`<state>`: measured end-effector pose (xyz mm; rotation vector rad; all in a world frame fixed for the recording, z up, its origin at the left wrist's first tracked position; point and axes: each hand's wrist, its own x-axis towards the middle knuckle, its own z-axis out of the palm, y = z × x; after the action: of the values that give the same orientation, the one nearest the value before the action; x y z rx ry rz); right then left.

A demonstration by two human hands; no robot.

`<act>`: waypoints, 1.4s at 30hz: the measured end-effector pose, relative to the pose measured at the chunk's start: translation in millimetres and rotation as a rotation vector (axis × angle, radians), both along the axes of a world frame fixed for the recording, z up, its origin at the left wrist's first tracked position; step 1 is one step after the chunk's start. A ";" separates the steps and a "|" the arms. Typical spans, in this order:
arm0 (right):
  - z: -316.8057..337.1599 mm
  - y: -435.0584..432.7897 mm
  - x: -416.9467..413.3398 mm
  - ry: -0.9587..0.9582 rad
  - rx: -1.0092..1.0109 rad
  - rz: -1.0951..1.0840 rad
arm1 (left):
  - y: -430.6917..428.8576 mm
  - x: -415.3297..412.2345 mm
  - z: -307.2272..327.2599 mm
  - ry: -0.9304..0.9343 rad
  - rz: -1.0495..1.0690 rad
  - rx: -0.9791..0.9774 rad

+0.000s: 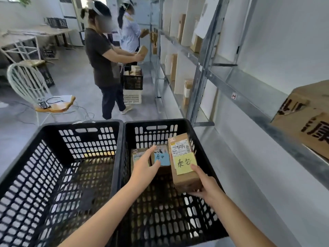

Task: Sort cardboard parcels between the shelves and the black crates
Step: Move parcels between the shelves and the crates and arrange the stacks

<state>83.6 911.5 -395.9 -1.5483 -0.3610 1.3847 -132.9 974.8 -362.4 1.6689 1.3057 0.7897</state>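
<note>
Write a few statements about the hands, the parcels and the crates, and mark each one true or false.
1. The right hand grips the yellow-note parcel. True.
2. The left hand is empty. False: it holds the blue-note parcel in the right crate.
3. The left crate holds three parcels. False: no parcel shows in it.
4. A box with dark print stands on the shelf at the right. True.

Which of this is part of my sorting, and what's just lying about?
Job: yellow-note parcel in right hand; blue-note parcel gripped by left hand; third parcel; right crate; left crate; shelves.
Lying about: chair; white basket; tables.
</note>
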 end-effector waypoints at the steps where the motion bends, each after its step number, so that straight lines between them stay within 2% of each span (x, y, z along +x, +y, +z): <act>1: -5.2 5.9 1.0 0.003 -0.023 -0.010 | 7.8 1.3 -2.7 -0.008 -0.002 -0.007; 4: -19.0 24.7 -0.8 -0.016 -0.064 -0.038 | 29.3 8.2 -9.7 0.015 -0.025 -0.017; 10: -60.7 42.8 -26.9 -0.240 -0.072 -0.052 | 64.4 17.2 -23.8 0.113 -0.039 -0.042; 17: -62.5 41.4 -33.0 -0.355 -0.035 0.094 | 89.0 19.3 -44.2 0.041 -0.028 -0.075; 20: -59.0 44.3 -25.4 -0.397 -0.004 0.083 | 89.1 22.1 -48.2 0.039 -0.009 -0.055; 23: -60.3 56.4 -20.4 -0.359 -0.016 -0.026 | 90.6 23.1 -51.7 0.053 -0.030 -0.023; 27: -67.0 64.8 -24.2 -0.286 -0.018 -0.048 | 93.5 21.0 -52.7 0.047 -0.026 -0.016; 31: -67.4 55.9 -13.0 -0.161 -0.049 -0.011 | 92.6 21.7 -55.8 0.041 -0.027 -0.007; 37: -66.0 69.3 -19.3 -0.222 -0.042 0.021 | 94.6 21.5 -56.9 0.040 0.000 -0.022; 42: -61.8 70.4 -9.6 -0.086 -0.067 0.054 | 91.4 19.2 -58.3 0.079 -0.012 -0.013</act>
<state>74.0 981.9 -457.6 -1.6679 -0.4153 1.3864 -113.7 1066.2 -420.7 1.7110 1.3512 0.7138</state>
